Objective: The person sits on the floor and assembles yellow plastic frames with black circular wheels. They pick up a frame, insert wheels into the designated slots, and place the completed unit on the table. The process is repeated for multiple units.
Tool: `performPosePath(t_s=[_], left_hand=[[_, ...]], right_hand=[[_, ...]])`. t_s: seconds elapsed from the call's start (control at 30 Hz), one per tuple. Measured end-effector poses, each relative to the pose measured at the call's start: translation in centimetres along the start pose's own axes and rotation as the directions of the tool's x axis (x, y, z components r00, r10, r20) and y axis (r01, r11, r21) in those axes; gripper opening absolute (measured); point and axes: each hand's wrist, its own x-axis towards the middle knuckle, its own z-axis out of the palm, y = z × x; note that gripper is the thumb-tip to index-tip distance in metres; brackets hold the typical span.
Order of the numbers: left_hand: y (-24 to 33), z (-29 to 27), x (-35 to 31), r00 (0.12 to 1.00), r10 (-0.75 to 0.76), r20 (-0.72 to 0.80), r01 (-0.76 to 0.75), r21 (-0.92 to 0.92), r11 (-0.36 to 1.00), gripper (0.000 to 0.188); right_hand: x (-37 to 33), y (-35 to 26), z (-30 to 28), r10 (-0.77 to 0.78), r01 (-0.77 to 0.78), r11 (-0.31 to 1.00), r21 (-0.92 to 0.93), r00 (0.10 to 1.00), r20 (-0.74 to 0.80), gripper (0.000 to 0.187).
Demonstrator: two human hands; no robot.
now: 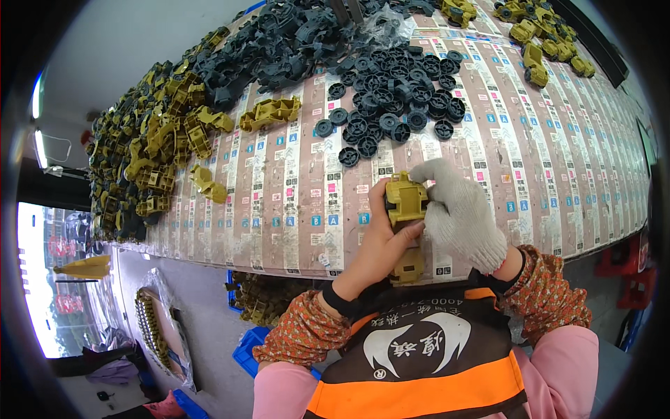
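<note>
My bare left hand (378, 246) is wrapped round an olive-yellow toy truck body (405, 199), holding it near the table's front edge with its thumb across the middle. A dark part shows at the truck's left side. My right hand (466, 218), in a whitish knitted glove, is closed against the right side of the truck. Its fingertips are bent in there, and whatever they pinch is hidden. Just beyond both hands lies a heap of black toy wheels (380, 96).
Olive-yellow truck bodies (157, 143) are heaped at the left, beside a mound of dark grey parts (279, 52). Toy trucks with wheels (536, 66) stand at the far right. Blue crates (250, 353) sit below the table's front edge; red stools (631, 272) are at the right.
</note>
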Motion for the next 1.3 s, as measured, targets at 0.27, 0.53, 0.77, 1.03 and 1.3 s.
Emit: performPosePath(t_s=[0.27, 0.53, 0.77, 1.03, 1.3], left_hand=[[-0.3, 0.3, 0.0, 0.991, 0.004, -0.135, -0.012, -0.057, 0.998, 0.082], [0.7, -2.6, 0.3, 0.954, -0.221, -0.204, 0.046, -0.627, 0.778, 0.063], [0.4, -2.7, 0.1, 0.93, -0.252, -0.269, 0.011, -0.663, 0.748, 0.039], [0.4, -1.9, 0.3, 0.921, -0.247, -0.301, -0.037, -0.699, 0.714, 0.037], [0.5, -1.3, 0.6, 0.887, -0.226, -0.404, -0.116, -0.666, 0.737, 0.04]], right_hand=[[1.1, -2.1, -0.7, -0.054, 0.052, 0.997, -0.053, 0.998, -0.029, 0.039], [10.0, 6.9, -3.7, -0.011, -0.008, 0.828, -0.561, 0.999, -0.03, 0.015], [9.9, 7.3, -3.6, -0.129, 0.139, 0.718, -0.682, 0.989, 0.066, 0.016], [7.1, 6.9, -3.5, 0.004, 0.048, 0.84, -0.54, 0.996, 0.094, 0.016], [-0.8, -0.7, -0.7, 0.029, -0.078, 0.987, 0.139, 0.946, 0.324, 0.019]])
